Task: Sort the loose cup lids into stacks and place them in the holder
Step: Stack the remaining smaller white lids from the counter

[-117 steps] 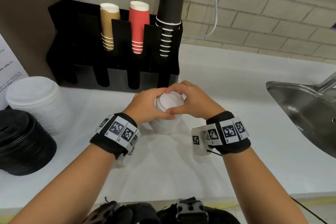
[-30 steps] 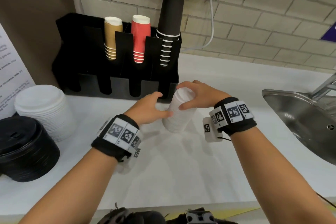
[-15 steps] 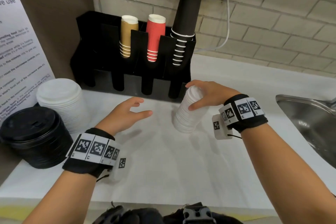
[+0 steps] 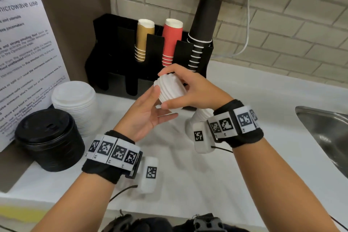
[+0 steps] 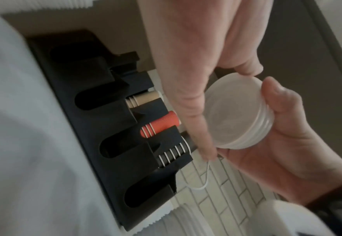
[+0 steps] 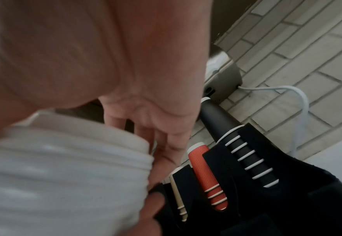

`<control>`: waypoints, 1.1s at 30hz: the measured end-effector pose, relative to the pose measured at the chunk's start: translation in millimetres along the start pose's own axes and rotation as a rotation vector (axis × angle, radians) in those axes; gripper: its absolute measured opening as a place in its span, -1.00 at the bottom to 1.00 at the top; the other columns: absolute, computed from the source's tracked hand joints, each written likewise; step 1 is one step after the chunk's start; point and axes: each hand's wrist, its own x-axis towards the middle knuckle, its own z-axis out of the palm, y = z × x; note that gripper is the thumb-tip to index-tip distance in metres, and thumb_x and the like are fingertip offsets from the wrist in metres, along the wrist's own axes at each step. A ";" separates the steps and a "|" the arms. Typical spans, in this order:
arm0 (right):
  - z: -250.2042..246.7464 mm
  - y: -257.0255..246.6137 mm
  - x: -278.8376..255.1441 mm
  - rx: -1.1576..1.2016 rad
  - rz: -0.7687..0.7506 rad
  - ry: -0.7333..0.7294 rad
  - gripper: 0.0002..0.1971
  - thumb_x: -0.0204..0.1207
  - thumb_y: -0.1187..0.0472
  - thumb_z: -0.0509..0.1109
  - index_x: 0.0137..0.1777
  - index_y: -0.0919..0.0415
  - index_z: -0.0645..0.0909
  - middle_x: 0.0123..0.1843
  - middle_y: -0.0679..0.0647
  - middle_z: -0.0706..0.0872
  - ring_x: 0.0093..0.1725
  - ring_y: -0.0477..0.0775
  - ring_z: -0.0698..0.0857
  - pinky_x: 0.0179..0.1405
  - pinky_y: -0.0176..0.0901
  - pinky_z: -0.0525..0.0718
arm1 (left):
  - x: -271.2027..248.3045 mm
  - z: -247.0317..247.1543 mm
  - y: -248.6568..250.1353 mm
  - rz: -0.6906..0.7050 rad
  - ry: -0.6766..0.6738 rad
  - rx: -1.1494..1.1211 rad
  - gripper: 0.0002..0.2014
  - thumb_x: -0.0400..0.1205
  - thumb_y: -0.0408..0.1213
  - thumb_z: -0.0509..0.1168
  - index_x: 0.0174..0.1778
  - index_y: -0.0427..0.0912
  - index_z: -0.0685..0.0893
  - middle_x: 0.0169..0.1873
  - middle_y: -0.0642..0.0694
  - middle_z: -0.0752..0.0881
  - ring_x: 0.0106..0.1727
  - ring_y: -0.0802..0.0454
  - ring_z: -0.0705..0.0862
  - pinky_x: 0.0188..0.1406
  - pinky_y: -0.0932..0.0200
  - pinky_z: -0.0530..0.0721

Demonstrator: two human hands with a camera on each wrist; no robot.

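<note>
1. Our right hand point(image 4: 195, 88) is the grip: its thumb and fingers curl round a short stack of small white ribbed plastic lids point(image 4: 170, 90), lifted clear of the white table point(image 4: 216, 175) and tipped on its side.
2. Our left hand point(image 4: 146, 113) lies open, palm up, just under and beside that stack, the thumb touching its rim. We judge it is there to steady the lids and square them up.
3. The black plastic holder point(image 4: 105, 47) stands just beyond the grip against the brick wall. Its upper slots carry 3 upended sleeves of paper cups: tan point(image 4: 144, 39), ribbed red point(image 4: 171, 41) and tall black with white rims point(image 4: 204, 30). The lower slots in front look free, so we judge the stack is bound for 1 of them.
4. More white lids point(image 4: 202, 114) remain on the table below the grip, partly hidden by the wrist.
5. Well to the left of the grip sit a stack of wide white domed lids point(image 4: 75, 103) and a stack of wide black lids point(image 4: 49, 137), not yet in the holder.
6. The lids are thin, smooth and nested, so they may slip apart if squeezed unevenly.
</note>
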 end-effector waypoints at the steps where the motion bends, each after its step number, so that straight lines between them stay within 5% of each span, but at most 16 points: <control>1: 3.2 -0.2 2.4 0.007 0.006 0.002 -0.34 0.29 0.04 0.66 0.38 -0.04 0.49 0.30 -0.11 0.58 0.29 -0.14 0.57 0.25 -0.17 0.65 | -0.8 -3.0 0.6 0.006 0.009 -0.048 -0.19 0.30 0.27 0.52 0.43 -0.04 0.56 0.33 -0.22 0.68 0.31 -0.32 0.67 0.12 -0.05 0.75; 7: 7.3 -0.2 12.0 0.044 0.034 -0.064 -0.27 0.31 0.03 0.64 0.49 -0.12 0.46 0.32 -0.16 0.56 0.29 -0.16 0.59 0.17 -0.26 0.67 | -2.7 -26.2 4.4 0.009 0.020 -0.085 -0.28 0.45 0.15 0.47 0.48 -0.11 0.53 0.36 -0.24 0.66 0.29 -0.24 0.70 0.08 -0.08 0.76; 10: 11.3 -4.5 17.9 0.060 0.022 -0.041 -0.30 0.29 0.07 0.66 0.43 -0.09 0.50 0.28 -0.17 0.61 0.23 -0.13 0.64 0.05 -0.33 0.70 | -1.4 -32.7 8.1 0.027 0.013 -0.099 -0.21 0.36 0.17 0.55 0.47 -0.10 0.55 0.34 -0.22 0.68 0.30 -0.22 0.70 0.08 -0.08 0.75; 17: 28.0 -7.0 33.4 0.065 -0.010 0.036 -0.28 0.22 0.05 0.69 0.40 -0.05 0.52 0.29 -0.14 0.64 0.27 -0.14 0.63 0.15 -0.24 0.71 | 1.2 -48.5 15.2 0.056 0.050 -0.130 -0.12 0.27 0.20 0.59 0.47 -0.10 0.53 0.30 -0.25 0.70 0.27 -0.21 0.72 0.07 -0.07 0.76; 21: 36.8 -8.3 40.9 0.091 0.007 0.059 -0.28 0.20 0.07 0.70 0.39 -0.04 0.53 0.29 -0.12 0.63 0.24 -0.15 0.64 0.16 -0.23 0.70 | 0.0 -60.6 18.7 0.027 0.047 -0.143 -0.31 0.45 0.07 0.48 0.48 -0.11 0.52 0.32 -0.25 0.69 0.27 -0.20 0.72 0.06 -0.06 0.77; 25: 43.6 -7.6 44.9 0.107 0.048 0.049 -0.30 0.20 0.06 0.69 0.38 -0.05 0.56 0.20 -0.15 0.66 0.13 -0.20 0.69 -0.07 -0.42 0.66 | -3.1 -70.6 19.2 -0.040 0.027 -0.150 -0.49 0.54 -0.05 0.34 0.43 -0.10 0.57 0.29 -0.24 0.71 0.23 -0.23 0.74 -0.01 -0.03 0.78; 33: 43.0 -5.1 48.0 0.104 0.105 -0.043 -0.19 0.15 -0.05 0.65 0.47 -0.08 0.50 0.32 -0.10 0.66 0.28 -0.11 0.66 0.20 -0.08 0.73 | -2.2 -69.6 19.4 -0.070 0.082 -0.117 -0.46 0.53 -0.02 0.34 0.44 -0.09 0.58 0.29 -0.24 0.71 0.21 -0.23 0.75 0.01 -0.03 0.78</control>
